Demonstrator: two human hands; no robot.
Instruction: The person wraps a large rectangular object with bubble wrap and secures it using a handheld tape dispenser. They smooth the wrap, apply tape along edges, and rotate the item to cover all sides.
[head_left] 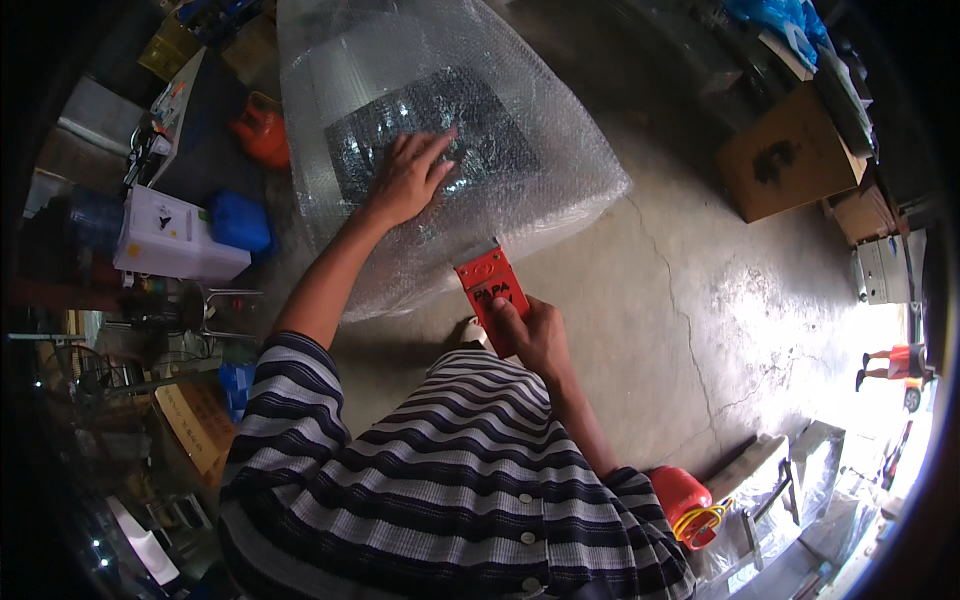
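My left hand (408,180) rests with fingers spread on a large object wrapped in clear bubble wrap (560,165). Beneath the film near that hand, a dark rectangular panel (490,125) shows through. My right hand (540,335) is closed round a red tape dispenser (485,285) with dark handwriting and a metal edge at its far end. It is held just in front of the wrap's near edge, close to my body. What lies under the rest of the wrap is hard to make out.
Concrete floor (660,300) with a crack stretches to the right. Cardboard boxes (790,155) stand at the far right. To the left are an orange gas cylinder (262,130), a blue container (240,222) and a white cabinet (170,235). A red tank (682,500) with a yellow hose sits at lower right.
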